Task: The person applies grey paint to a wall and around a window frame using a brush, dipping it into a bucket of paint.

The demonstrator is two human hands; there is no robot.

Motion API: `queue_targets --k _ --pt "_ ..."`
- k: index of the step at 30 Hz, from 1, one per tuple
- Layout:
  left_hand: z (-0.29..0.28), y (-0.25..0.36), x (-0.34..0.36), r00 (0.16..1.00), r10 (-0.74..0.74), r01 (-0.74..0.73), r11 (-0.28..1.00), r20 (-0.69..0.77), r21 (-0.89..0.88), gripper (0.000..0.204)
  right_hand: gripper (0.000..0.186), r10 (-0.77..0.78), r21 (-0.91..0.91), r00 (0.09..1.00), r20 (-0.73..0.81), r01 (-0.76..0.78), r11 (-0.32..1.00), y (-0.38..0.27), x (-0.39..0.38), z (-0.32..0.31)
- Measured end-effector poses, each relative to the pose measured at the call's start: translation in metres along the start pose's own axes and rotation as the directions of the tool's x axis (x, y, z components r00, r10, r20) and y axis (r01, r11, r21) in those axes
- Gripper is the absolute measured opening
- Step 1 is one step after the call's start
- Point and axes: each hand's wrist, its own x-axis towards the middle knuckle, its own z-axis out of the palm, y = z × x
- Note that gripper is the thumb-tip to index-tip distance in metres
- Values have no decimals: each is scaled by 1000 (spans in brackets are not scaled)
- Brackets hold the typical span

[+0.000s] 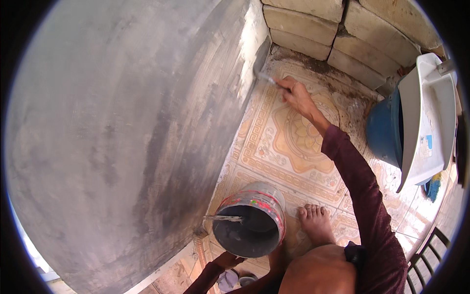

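Observation:
My right hand (293, 93) grips a slim, motion-blurred tool (267, 78), its far end at the wall's edge beside a rough white strip near the corner. The grey, streaked plastered wall (112, 117) fills the left of the view. My left hand (230, 259) holds a bucket (271, 201) from below, tilted toward me. It has red markings and dark grey material inside, and a flat stick or blade (220, 218) lies across its opening.
Stacked concrete blocks (298, 17) line the back right. A blue tub (382, 132) and white plastic piece (421, 127) stand at right, near a dark railing (431, 250). My bare foot (318, 225) is on the patterned tile floor (308, 142). Small containers (227, 279) sit below the bucket.

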Motion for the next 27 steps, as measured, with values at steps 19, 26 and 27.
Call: queue_targets --k 19,26,27 --pt "3 -17 2 996 85 -85 993 3 76 49 33 24 -184 986 166 7 983 -27 -57 30" --pt "5 -22 8 998 53 -51 996 -26 71 43 33 13 -312 999 34 -1 950 -11 -3 -20" --pt "6 -25 8 998 51 -48 998 -48 48 43 33 -54 -318 998 -38 39 947 -5 6 -20"
